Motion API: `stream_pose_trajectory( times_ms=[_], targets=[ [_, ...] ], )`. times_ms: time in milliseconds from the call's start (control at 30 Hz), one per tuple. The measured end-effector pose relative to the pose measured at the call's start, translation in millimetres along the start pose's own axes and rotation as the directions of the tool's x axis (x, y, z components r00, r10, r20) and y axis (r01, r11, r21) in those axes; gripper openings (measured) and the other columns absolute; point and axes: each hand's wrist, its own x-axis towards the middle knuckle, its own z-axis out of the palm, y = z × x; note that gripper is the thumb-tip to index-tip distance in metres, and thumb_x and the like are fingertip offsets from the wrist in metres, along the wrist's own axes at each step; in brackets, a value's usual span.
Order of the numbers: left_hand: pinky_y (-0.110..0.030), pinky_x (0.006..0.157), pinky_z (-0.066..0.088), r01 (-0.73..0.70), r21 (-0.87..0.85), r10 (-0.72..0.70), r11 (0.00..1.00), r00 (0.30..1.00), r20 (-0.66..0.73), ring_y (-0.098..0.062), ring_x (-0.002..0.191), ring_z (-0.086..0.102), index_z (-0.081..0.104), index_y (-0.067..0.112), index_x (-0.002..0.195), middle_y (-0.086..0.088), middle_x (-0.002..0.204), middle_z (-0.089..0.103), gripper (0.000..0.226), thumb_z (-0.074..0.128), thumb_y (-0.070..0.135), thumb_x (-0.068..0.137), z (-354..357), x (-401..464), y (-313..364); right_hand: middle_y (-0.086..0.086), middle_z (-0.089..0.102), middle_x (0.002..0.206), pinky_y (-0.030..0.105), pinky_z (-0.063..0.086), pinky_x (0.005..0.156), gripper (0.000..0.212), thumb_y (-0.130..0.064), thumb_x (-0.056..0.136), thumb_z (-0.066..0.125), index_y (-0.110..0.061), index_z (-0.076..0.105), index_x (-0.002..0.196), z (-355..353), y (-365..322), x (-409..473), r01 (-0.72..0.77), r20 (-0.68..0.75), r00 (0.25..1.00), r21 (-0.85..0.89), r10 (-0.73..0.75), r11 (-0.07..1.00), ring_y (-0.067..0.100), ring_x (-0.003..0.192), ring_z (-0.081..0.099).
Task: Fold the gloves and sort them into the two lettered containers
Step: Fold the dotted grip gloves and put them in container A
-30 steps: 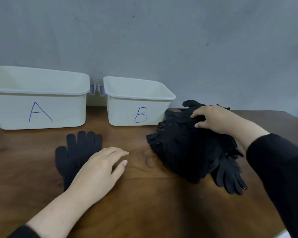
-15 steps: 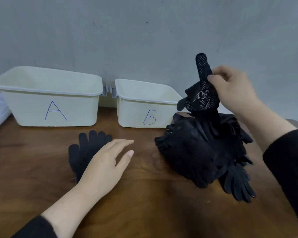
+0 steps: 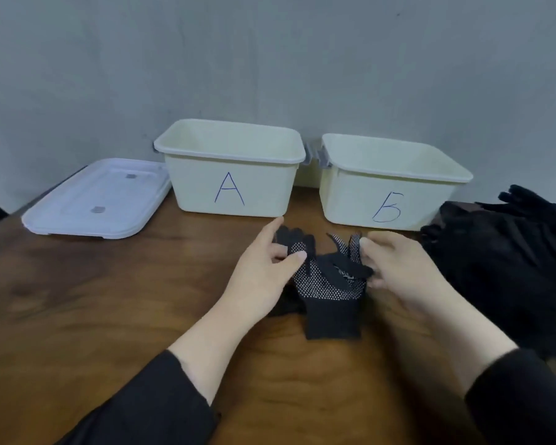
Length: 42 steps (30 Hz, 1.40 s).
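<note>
The dotted glove (image 3: 329, 289) at frame centre looks soft, light and limp, so both hands, the left hand (image 3: 264, 277) and the right hand (image 3: 398, 268), pinch its finger ends, a good place to fold from.

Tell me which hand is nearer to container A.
Left. The left hand lies just in front of container A; the right hand lies below container B, farther right.

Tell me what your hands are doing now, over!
Left hand and right hand both pinching dotted glove on table. Bins A and B look empty. Nothing in the way.
</note>
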Motion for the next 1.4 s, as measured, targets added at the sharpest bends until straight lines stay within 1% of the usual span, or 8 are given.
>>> stream_pose_trajectory(
  times_ms=[67,200,333,533,733,900,1200,1400],
  targets=[
    [-0.028,0.086,0.053,-0.060,0.390,0.097,0.919,0.992,-0.076,-0.004,0.088,0.063,0.041,0.037,0.146,0.015,0.102,0.067,0.060,0.067,0.033,0.092,-14,6,-10,-0.002,0.068,0.109,0.038,0.053,0.092,0.043,-0.036,0.097,0.063,-0.019,0.056,0.136,6,22,-7,0.057,-0.109,0.989,-0.324,-0.097,0.944,0.019,0.101,0.065],
    [-0.027,0.084,0.050,-0.114,0.508,0.208,0.854,0.969,-0.133,-0.002,0.089,0.058,0.062,0.030,0.114,0.014,0.098,0.063,0.021,0.061,0.022,0.094,-33,13,-20,-0.011,0.063,0.083,0.019,0.042,0.070,0.014,-0.039,0.090,0.070,-0.028,0.062,0.086,11,44,-45,0.381,-0.025,0.912,-0.325,-0.410,0.866,0.008,0.077,0.060],
    [-0.021,0.086,0.048,-0.125,0.563,0.181,0.817,0.982,-0.046,0.003,0.094,0.058,0.066,0.029,0.101,0.016,0.098,0.064,0.013,0.057,0.021,0.096,-44,16,-29,-0.030,0.051,0.117,0.021,0.031,0.104,0.030,-0.062,0.086,0.062,-0.043,0.065,0.109,6,51,-56,0.603,0.451,0.795,-0.518,-0.405,0.607,0.000,0.119,0.047],
    [-0.007,0.078,0.040,-0.080,0.529,0.145,0.845,0.986,-0.084,0.008,0.094,0.057,0.067,0.031,0.101,0.021,0.097,0.065,0.015,0.055,0.023,0.097,-47,20,-30,-0.027,0.053,0.113,0.041,0.044,0.098,0.018,-0.032,0.091,0.069,-0.038,0.071,0.107,8,60,-45,0.610,0.385,0.786,-0.614,-0.484,0.502,-0.001,0.110,0.050],
    [-0.018,0.091,0.044,-0.103,0.591,0.136,0.800,0.991,-0.012,0.000,0.102,0.058,0.069,0.030,0.110,0.017,0.110,0.066,0.025,0.051,0.017,0.098,-55,24,-33,-0.020,0.070,0.084,0.018,0.048,0.080,0.025,-0.014,0.096,0.058,-0.036,0.068,0.091,-6,-19,-26,0.452,0.035,0.869,-0.462,-0.493,0.763,-0.002,0.083,0.061],
    [-0.017,0.097,0.041,-0.111,0.622,0.105,0.775,0.993,0.048,-0.002,0.113,0.057,0.069,0.030,0.118,0.016,0.120,0.067,0.031,0.050,0.017,0.097,-58,23,-37,-0.002,0.073,0.080,0.019,0.055,0.057,0.010,-0.020,0.097,0.065,-0.021,0.075,0.094,-22,-94,7,0.349,0.092,0.937,-0.323,-0.338,0.880,0.010,0.051,0.065],
    [-0.008,0.078,0.040,-0.022,0.485,0.140,0.874,0.968,-0.208,0.001,0.099,0.059,0.067,0.029,0.115,0.017,0.107,0.068,0.030,0.046,0.016,0.097,-69,25,-28,-0.001,0.075,0.087,0.047,0.061,0.087,0.011,-0.029,0.094,0.066,-0.022,0.075,0.090,-6,-145,48,0.416,-0.014,0.898,-0.297,-0.439,0.859,0.019,0.071,0.076],
    [-0.005,0.076,0.039,-0.027,0.488,0.142,0.873,0.970,-0.200,0.004,0.097,0.058,0.067,0.030,0.113,0.018,0.106,0.067,0.031,0.046,0.015,0.096,-69,25,-28,-0.018,0.071,0.089,0.006,0.042,0.074,0.012,-0.024,0.096,0.063,-0.031,0.073,0.099,37,-70,-3,0.563,0.015,0.787,-0.427,-0.617,0.707,-0.010,0.081,0.059]
  ],
)
